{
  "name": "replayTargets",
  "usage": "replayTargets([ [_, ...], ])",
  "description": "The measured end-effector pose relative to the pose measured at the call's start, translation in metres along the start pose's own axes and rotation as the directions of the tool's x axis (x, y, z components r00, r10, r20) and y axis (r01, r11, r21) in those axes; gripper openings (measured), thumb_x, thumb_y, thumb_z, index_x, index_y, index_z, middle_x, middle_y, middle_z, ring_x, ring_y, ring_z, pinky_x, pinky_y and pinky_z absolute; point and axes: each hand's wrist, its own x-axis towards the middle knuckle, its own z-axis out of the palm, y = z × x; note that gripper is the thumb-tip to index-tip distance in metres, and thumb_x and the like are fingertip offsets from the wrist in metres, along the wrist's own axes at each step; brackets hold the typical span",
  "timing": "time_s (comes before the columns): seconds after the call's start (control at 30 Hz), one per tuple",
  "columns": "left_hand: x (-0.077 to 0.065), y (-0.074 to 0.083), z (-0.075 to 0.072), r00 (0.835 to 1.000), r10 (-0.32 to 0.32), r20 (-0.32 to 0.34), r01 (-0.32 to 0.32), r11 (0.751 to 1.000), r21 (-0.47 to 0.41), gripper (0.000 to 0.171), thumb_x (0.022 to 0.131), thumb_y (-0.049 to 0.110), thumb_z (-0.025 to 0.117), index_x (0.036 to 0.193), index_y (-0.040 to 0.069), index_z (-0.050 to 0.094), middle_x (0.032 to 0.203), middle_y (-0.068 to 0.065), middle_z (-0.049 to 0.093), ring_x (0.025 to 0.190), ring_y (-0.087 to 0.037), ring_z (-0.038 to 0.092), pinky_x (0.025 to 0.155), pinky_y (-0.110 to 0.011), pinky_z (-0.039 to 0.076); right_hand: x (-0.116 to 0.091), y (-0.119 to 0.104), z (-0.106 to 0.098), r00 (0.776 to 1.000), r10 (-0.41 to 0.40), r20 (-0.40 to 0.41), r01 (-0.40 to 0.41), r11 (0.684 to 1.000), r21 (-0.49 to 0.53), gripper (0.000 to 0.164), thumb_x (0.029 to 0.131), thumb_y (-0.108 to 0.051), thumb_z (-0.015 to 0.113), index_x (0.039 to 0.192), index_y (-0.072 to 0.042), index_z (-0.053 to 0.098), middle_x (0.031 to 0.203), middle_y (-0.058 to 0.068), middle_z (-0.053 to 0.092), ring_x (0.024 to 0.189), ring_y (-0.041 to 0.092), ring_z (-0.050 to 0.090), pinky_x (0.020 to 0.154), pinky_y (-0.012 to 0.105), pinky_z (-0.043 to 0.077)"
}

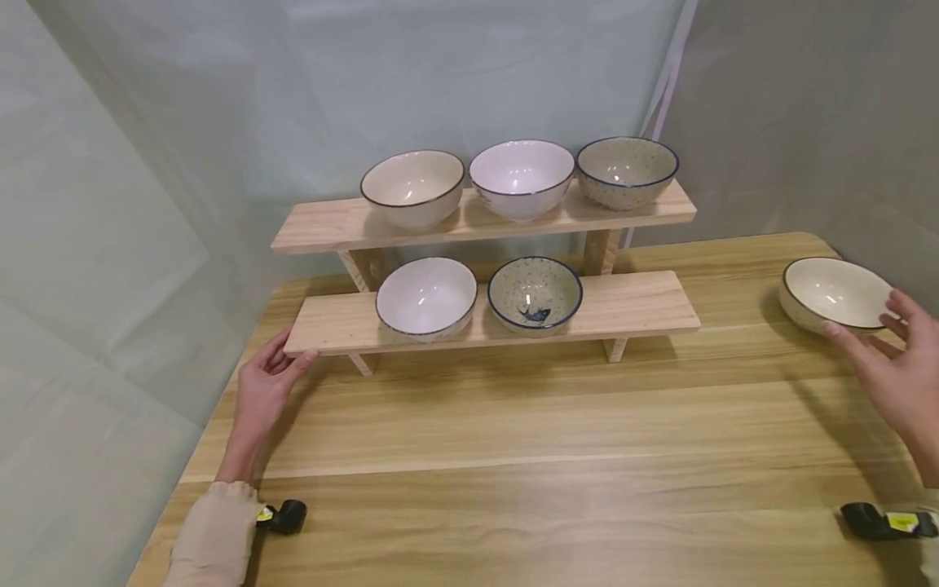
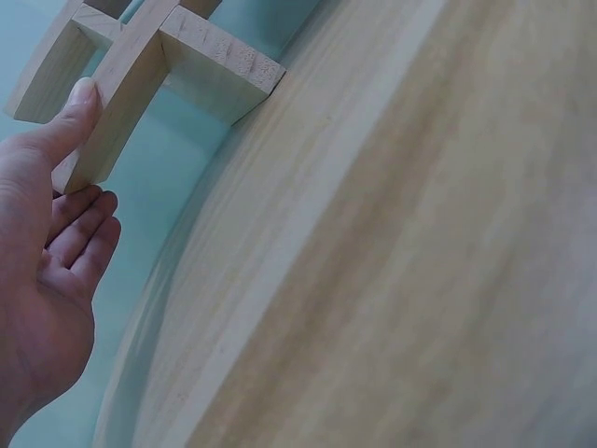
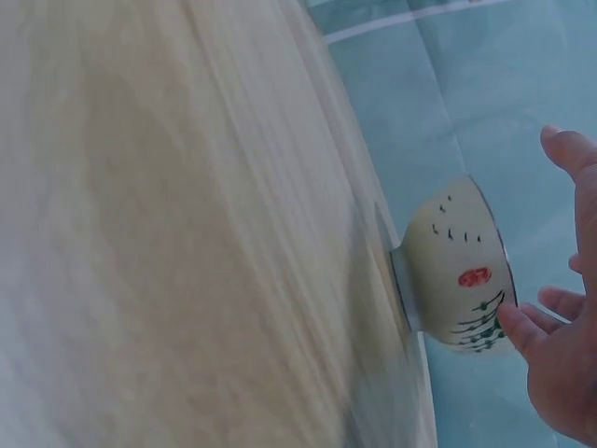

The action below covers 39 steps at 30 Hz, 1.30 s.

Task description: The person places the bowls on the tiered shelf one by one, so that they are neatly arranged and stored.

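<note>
My left hand [image 1: 266, 390] grips the left end of the lower board of a two-tier wooden shelf [image 1: 638, 306]; the left wrist view shows the thumb [image 2: 82, 93] on the board's front edge and the fingers around its end. At far right, a cream bowl [image 1: 836, 293] with a brown rim stands upright on the table. Red and green painting shows on its outside [image 3: 474, 277]. Beside it, my right hand [image 1: 905, 359] has thumb and fingers spread apart, fingertips right at the rim.
On the upper tier stand a cream bowl [image 1: 413, 179], a white bowl [image 1: 522, 169] and a speckled blue-rimmed bowl [image 1: 627, 165]. The lower tier bears a white bowl [image 1: 427, 295] and a speckled bowl [image 1: 534, 287] with a blue fish. Fabric walls [image 1: 147, 163] surround the wooden table [image 1: 513, 456].
</note>
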Motion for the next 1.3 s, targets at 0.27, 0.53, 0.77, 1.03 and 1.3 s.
replayTargets([
  [0.27,0.001,0.000,0.000,1.000,0.006,0.005,-0.006,1.000,0.004,0.066,0.100,0.014,0.072,0.157,0.000,0.042,0.150,-0.031,0.047,0.110,0.009,0.058,0.086,-0.009,0.049,0.007,0.017,-0.001,1.000,0.008,-0.015,-0.008,1.000,-0.002,0.082,0.102,-0.023,0.063,0.166,-0.009,0.014,0.169,0.016,0.012,0.153,0.021,0.013,0.118,0.019,0.020],
  [0.53,0.001,-0.002,0.000,1.000,0.016,0.001,-0.016,1.000,-0.006,0.065,0.099,0.010,0.073,0.156,-0.001,0.043,0.149,-0.032,0.047,0.109,0.009,0.058,0.086,-0.009,0.049,0.005,-0.002,-0.003,1.000,0.029,-0.011,-0.029,0.999,0.018,0.083,0.100,-0.019,0.064,0.164,-0.002,0.015,0.165,0.022,0.015,0.155,0.019,0.010,0.123,0.030,0.016],
  [0.77,0.002,-0.003,0.000,1.000,0.023,-0.009,-0.023,1.000,-0.013,0.065,0.098,0.009,0.073,0.155,-0.002,0.044,0.148,-0.032,0.047,0.108,0.009,0.059,0.085,-0.009,0.050,0.007,-0.002,-0.002,0.998,0.068,0.013,-0.068,0.997,-0.024,0.089,0.099,-0.022,0.066,0.164,0.001,0.009,0.167,0.026,0.012,0.156,0.029,0.007,0.124,0.032,0.016],
  [1.03,0.001,-0.002,0.000,1.000,0.024,-0.004,-0.024,1.000,0.003,0.065,0.099,0.011,0.073,0.155,-0.001,0.044,0.148,-0.032,0.047,0.108,0.009,0.059,0.085,-0.009,0.050,0.013,0.002,-0.002,0.998,0.054,0.030,-0.052,0.998,-0.041,0.090,0.097,-0.022,0.069,0.164,0.000,0.013,0.165,0.025,0.017,0.154,0.025,0.014,0.124,0.035,0.014],
  [1.3,0.000,-0.001,0.001,1.000,0.030,-0.009,-0.030,1.000,0.004,0.063,0.099,0.010,0.073,0.155,-0.001,0.045,0.147,-0.032,0.048,0.108,0.009,0.059,0.085,-0.009,0.050,0.022,0.008,-0.005,1.000,0.003,0.016,-0.001,0.994,-0.109,0.077,0.092,-0.023,0.077,0.154,-0.001,0.036,0.130,-0.004,0.045,0.134,0.008,0.037,0.114,0.021,0.029],
])
